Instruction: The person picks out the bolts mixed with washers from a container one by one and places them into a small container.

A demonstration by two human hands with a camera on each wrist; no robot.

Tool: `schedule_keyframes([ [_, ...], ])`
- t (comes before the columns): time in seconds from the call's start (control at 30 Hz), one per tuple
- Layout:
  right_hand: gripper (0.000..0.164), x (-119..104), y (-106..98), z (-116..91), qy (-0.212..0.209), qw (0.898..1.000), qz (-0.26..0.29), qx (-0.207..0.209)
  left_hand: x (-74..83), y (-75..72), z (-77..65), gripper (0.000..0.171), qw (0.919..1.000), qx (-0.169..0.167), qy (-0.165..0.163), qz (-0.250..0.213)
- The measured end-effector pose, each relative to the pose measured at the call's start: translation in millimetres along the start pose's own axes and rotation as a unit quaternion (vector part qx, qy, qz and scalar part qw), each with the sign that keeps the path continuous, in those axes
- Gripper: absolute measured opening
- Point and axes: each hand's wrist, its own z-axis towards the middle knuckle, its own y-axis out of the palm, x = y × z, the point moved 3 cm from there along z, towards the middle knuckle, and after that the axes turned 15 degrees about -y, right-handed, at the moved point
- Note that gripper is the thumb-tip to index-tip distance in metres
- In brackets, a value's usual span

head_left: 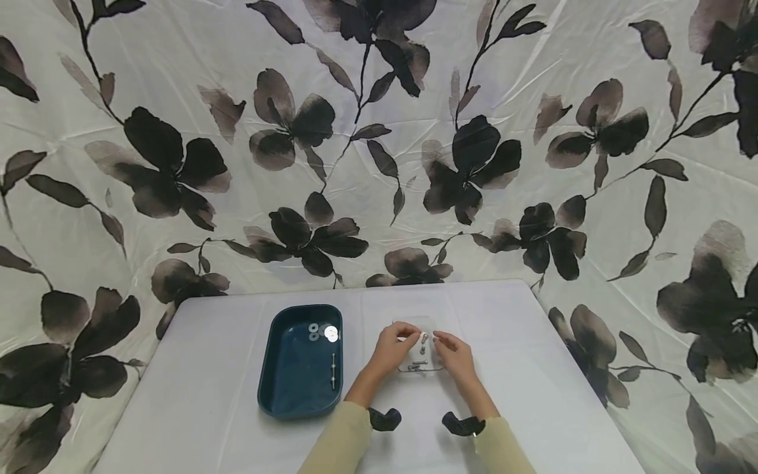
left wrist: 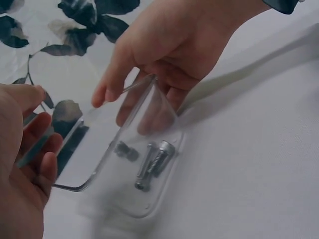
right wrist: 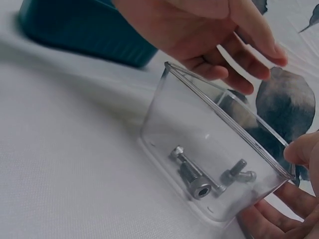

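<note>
A clear plastic box (head_left: 404, 364) stands on the white table, with several metal socket-head screws (right wrist: 201, 188) lying in its bottom. My right hand (head_left: 457, 353) holds the box's right end; in the right wrist view its thumb (right wrist: 302, 149) lies at the rim and its fingers (right wrist: 271, 219) go round the outside. At the opposite end is my left hand (head_left: 387, 349), fingers loosely bent near the rim. Nothing shows in the left hand in the right wrist view. Whether its fingertips touch the box, I cannot tell.
Left of the box stands a dark teal tray (head_left: 290, 416). Several flat washers (head_left: 313, 332) lie at its far right, and slim metal bolts (head_left: 333, 372) lie along its right side. A white cloth with dark flowers (head_left: 296, 237) hangs behind the table (head_left: 195, 382).
</note>
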Motion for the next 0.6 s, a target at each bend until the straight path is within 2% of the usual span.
schedule_keyframes([
  [0.3, 0.03, -2, 1, 2, 0.008, 1.0, 0.001, 0.01, 19.6, -23.6, -13.7, 0.016, 0.9976, -0.061, -0.034, 0.003],
  [0.5, 0.03, -5, 1, 3, 0.008, 0.999, -0.039, 0.007, 25.2, -44.1, -22.0, 0.015, 0.9962, -0.081, -0.031, 0.009],
  [0.6, 0.029, -8, 0, 4, -0.008, 0.998, -0.055, 0.005, 24.1, -55.1, -25.9, 0.015, 0.9961, -0.081, -0.031, 0.011],
])
